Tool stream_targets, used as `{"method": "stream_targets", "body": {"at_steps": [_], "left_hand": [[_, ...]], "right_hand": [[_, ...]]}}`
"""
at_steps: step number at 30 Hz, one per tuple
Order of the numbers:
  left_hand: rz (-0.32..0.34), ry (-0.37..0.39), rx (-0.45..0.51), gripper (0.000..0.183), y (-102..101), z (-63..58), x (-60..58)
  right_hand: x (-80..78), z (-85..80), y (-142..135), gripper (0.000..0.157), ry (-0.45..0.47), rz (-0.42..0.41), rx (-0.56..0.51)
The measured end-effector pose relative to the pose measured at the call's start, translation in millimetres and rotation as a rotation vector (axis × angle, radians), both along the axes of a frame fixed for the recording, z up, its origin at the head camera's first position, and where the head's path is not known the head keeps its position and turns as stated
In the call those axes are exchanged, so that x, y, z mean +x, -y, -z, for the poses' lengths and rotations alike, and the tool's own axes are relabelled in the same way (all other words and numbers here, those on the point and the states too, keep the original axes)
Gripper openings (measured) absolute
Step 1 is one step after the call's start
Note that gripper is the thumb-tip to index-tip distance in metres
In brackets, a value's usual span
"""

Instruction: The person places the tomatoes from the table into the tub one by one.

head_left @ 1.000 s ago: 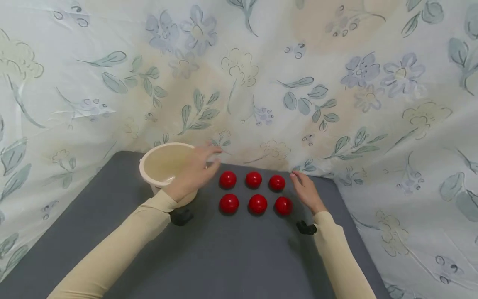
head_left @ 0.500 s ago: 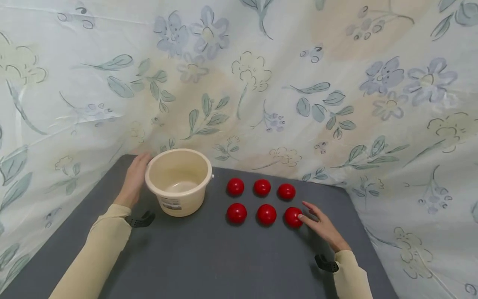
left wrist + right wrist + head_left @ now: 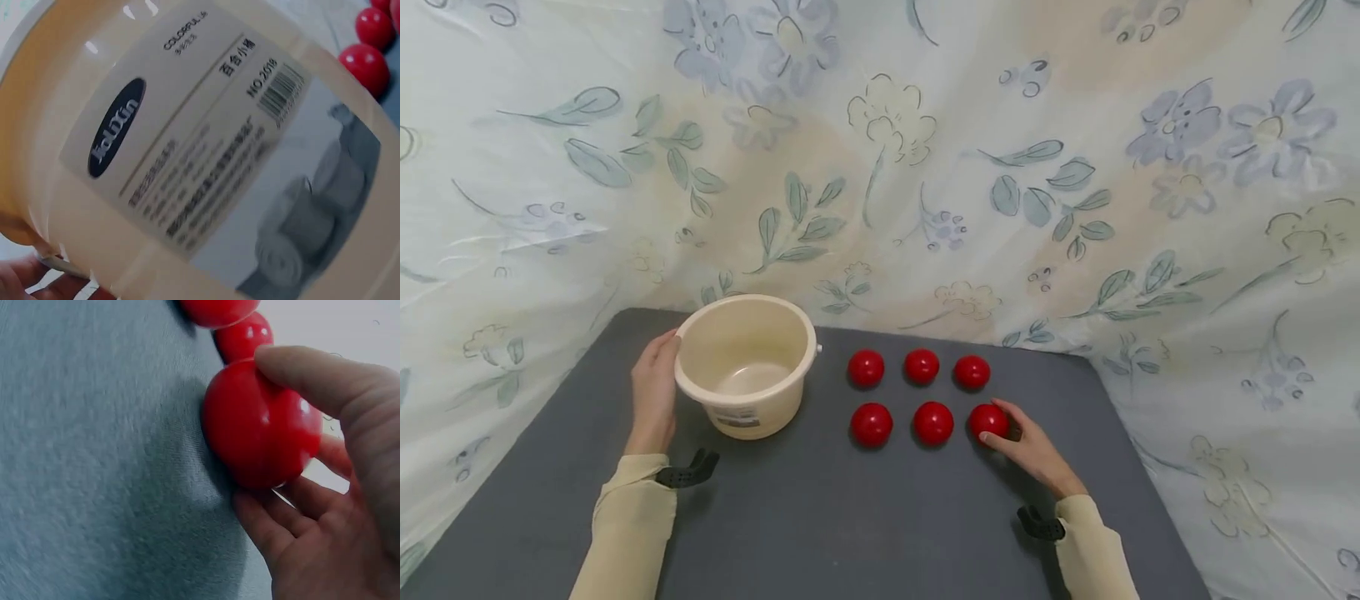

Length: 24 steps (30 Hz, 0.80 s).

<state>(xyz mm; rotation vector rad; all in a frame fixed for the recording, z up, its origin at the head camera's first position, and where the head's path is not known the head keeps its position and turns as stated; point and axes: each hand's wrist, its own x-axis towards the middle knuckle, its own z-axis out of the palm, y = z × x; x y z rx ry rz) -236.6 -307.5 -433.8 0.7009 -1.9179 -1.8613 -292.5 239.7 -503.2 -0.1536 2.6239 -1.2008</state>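
A cream plastic bucket (image 3: 756, 408) stands at the back left of the grey table, its printed label (image 3: 212, 137) large in the left wrist view. My left hand (image 3: 655, 387) holds the bucket at its left side, fingers near the rim. Several glossy red balls sit in two rows to the right of the bucket. My right hand (image 3: 1033, 450) grips the nearest right ball (image 3: 987, 423). In the right wrist view, the thumb lies over one side of this red ball (image 3: 250, 425) and the fingers curl round the other.
Beside the gripped ball is the middle front ball (image 3: 933, 423), then the left front ball (image 3: 872, 425). Behind them is the back row, with its middle ball (image 3: 921, 366). A floral cloth (image 3: 887, 225) hangs along the back edge of the grey table (image 3: 820, 517).
My left hand has moved from over the bucket's right side to its left side and taken hold there. My right hand has drawn back from beside the back row and closed round the front right ball.
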Motion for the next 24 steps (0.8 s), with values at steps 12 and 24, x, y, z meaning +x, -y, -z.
{"method": "stream_targets", "body": {"at_steps": [12,24], "left_hand": [[-0.024,0.007,-0.032,0.048,-5,-3.6,0.4],[0.013,0.033,-0.078,0.052,-2,-4.1,2.5]], "right_hand": [[-9.8,-11.4,-9,0.073,0.005,0.107,-0.242],[-39.9,-70.5,3,0.068,0.005,0.063,-0.713]]}}
